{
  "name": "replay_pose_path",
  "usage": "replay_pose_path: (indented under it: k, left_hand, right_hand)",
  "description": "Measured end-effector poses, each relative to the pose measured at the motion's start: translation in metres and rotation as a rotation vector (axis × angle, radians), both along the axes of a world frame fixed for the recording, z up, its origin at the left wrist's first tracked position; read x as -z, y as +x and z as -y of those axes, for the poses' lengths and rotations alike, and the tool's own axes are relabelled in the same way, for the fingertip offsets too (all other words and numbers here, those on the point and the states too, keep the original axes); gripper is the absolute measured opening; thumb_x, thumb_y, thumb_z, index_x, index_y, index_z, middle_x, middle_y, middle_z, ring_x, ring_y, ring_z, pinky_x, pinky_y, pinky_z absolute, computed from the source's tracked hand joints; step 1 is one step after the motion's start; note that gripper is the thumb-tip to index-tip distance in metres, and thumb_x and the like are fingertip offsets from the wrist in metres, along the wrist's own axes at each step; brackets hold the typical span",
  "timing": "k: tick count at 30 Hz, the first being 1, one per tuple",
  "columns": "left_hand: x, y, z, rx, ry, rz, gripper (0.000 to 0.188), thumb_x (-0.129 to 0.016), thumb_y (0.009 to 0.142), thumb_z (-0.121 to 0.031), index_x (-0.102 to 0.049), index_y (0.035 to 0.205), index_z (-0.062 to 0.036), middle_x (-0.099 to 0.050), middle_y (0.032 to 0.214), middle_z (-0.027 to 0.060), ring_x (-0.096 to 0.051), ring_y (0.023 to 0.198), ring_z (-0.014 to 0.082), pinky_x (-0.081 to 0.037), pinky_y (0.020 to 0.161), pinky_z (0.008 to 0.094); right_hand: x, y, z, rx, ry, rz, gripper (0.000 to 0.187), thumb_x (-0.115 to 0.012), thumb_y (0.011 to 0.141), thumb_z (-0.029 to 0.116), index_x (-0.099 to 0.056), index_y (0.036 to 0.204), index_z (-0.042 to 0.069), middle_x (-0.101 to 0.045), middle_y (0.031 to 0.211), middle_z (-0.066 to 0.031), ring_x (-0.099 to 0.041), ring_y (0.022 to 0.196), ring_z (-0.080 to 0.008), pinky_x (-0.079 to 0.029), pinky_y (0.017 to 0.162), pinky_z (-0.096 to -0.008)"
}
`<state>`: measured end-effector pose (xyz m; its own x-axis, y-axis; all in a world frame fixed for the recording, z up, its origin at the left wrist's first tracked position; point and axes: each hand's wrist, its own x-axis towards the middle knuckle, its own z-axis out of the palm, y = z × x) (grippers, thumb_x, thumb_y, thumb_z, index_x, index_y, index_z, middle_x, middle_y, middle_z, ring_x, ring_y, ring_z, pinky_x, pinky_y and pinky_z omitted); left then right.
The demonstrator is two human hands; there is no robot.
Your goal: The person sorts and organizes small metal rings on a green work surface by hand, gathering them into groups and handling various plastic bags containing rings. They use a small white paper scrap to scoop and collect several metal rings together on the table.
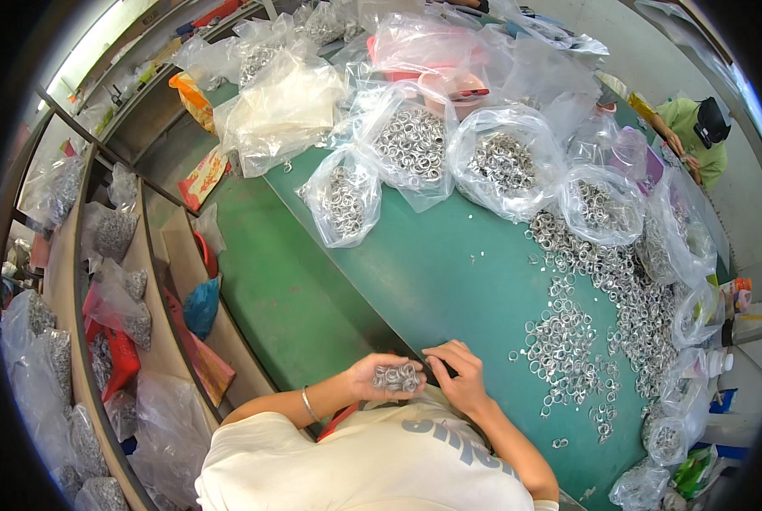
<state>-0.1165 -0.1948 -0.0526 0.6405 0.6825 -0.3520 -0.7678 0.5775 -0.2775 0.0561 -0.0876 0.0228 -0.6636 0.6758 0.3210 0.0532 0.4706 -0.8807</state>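
Metal rings (pixel 398 377) held in cupped left hand (pixel 366 376); right hand (pixel 459 376) fingers curled, grip can't be told; some rings bagged, presumably done; loose heap (pixel 636 294) on table (pixel 432 264) apparently left.

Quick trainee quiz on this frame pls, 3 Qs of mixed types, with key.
1. Open question: what does the person's left hand hold?
2. True or false: the co-worker in the green top is at the left side of the picture.
3. Fill in the blank: a silver-coloured bangle sits on the person's ____ wrist.

Key
1. A small pile of metal rings, lying in the palm.
2. False: the co-worker in the green top is at the upper right.
3. Left.
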Motion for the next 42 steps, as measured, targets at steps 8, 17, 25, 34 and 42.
replay_pose_path:
  k: [8,17,25,34,42]
  left_hand:
    - [-0.097,-0.04,-0.118,-0.616,-0.062,-0.216,0.025,-0.056,0.085,-0.008,-0.054,0.107,0.0026,-0.054,0.108,0.0198,-0.053,0.105,0.0327,-0.047,0.094,0.0486]
    - [-0.097,-0.161,-0.331,-1.164,0.116,-2.033,0.037,-0.061,0.08,-0.025,-0.063,0.098,0.0069,-0.064,0.086,0.0169,-0.062,0.085,0.0309,-0.047,0.083,0.0375]
    - [-0.08,-0.125,-0.303,-0.948,0.57,-2.72,0.05,-0.056,0.081,-0.01,-0.043,0.126,0.0073,-0.047,0.125,0.025,-0.044,0.119,0.0361,-0.032,0.103,0.041]
    - [-0.092,0.114,-0.165,-0.063,1.606,-2.016,0.03,-0.062,0.077,0.003,-0.058,0.106,-0.0023,-0.056,0.11,0.0128,-0.055,0.104,0.0299,-0.045,0.088,0.0347]
    - [-0.084,0.205,-0.131,0.169,1.98,-1.982,0.04,-0.07,0.074,-0.009,-0.058,0.112,-0.0082,-0.044,0.129,0.011,-0.041,0.117,0.0335,-0.035,0.093,0.0511]
  right_hand:
    - [0.0,0.023,-0.005,0.234,-0.173,-0.044,0.012,-0.055,0.086,-0.001,-0.064,0.093,-0.002,-0.062,0.076,-0.0101,-0.058,0.07,-0.0192,-0.045,0.066,-0.0287]
    - [-0.012,0.064,-0.01,0.35,-0.184,0.016,0.013,-0.053,0.088,0.002,-0.064,0.094,-0.003,-0.063,0.082,-0.0088,-0.059,0.076,-0.0155,-0.046,0.071,-0.0262]
    - [-0.031,0.179,-0.002,0.959,-0.425,-0.226,0.015,-0.053,0.091,0.004,-0.062,0.101,-0.002,-0.062,0.086,-0.0052,-0.056,0.08,-0.0119,-0.045,0.075,-0.0247]
    - [-0.037,0.25,0.038,1.129,-0.251,0.41,0.015,-0.062,0.08,-0.002,-0.064,0.095,0.0,-0.061,0.084,-0.0051,-0.051,0.07,-0.0111,-0.04,0.061,-0.0243]
    - [-0.031,0.274,0.079,1.043,-0.327,0.553,0.035,-0.073,0.069,0.0,-0.06,0.103,0.001,-0.057,0.098,-0.012,-0.053,0.074,-0.0239,-0.046,0.065,-0.032]
